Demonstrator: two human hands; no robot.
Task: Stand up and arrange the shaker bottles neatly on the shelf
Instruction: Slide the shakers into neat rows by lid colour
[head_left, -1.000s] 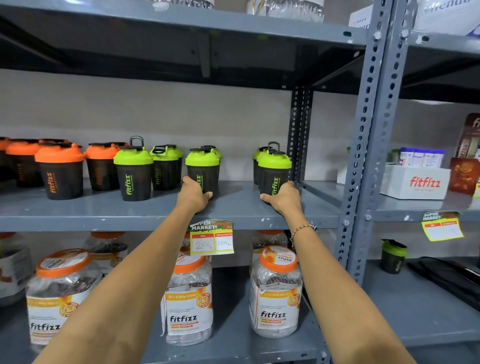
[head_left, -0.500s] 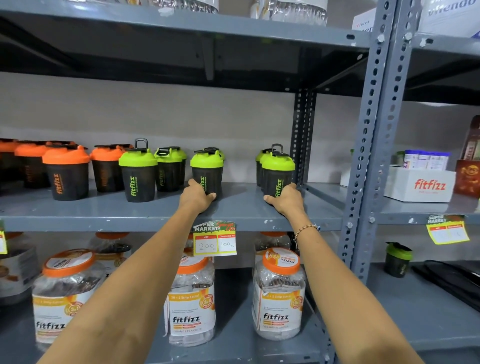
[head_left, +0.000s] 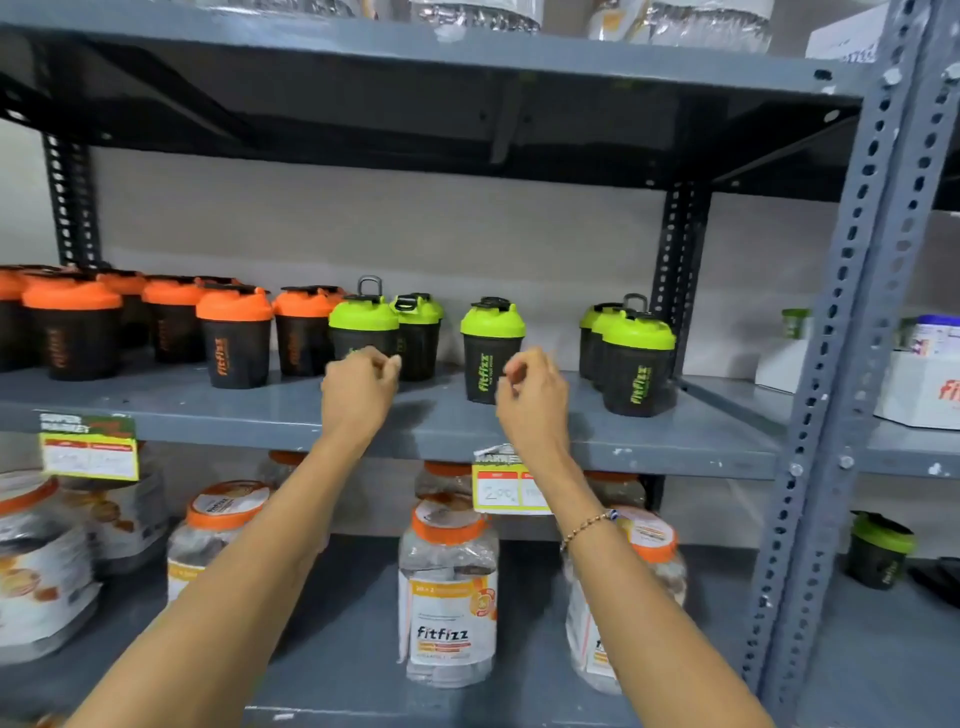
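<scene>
Black shaker bottles stand upright on the grey middle shelf (head_left: 208, 421). Several orange-lidded ones (head_left: 235, 338) fill the left part. To their right stand two green-lidded shakers (head_left: 363, 319), a single green-lidded shaker (head_left: 491, 338), and a tight group of three (head_left: 639, 364) against the rear post. My left hand (head_left: 361, 387) hovers with loosely curled fingers in front of the left green shaker and hides its lower body. My right hand (head_left: 532, 395) is just right of the single shaker, fingers loosely curled, holding nothing.
Clear fitfizz jars (head_left: 449, 587) with orange lids fill the shelf below. Price tags (head_left: 88, 447) hang from the shelf edge. A perforated steel upright (head_left: 831, 364) bounds the bay on the right. Beyond it are a white box (head_left: 924, 389) and another green shaker (head_left: 880, 551) lower down.
Both hands have let go of the green shakers they were holding and moved left, each by about one bottle. The view has swung left, bringing more orange shakers in.
</scene>
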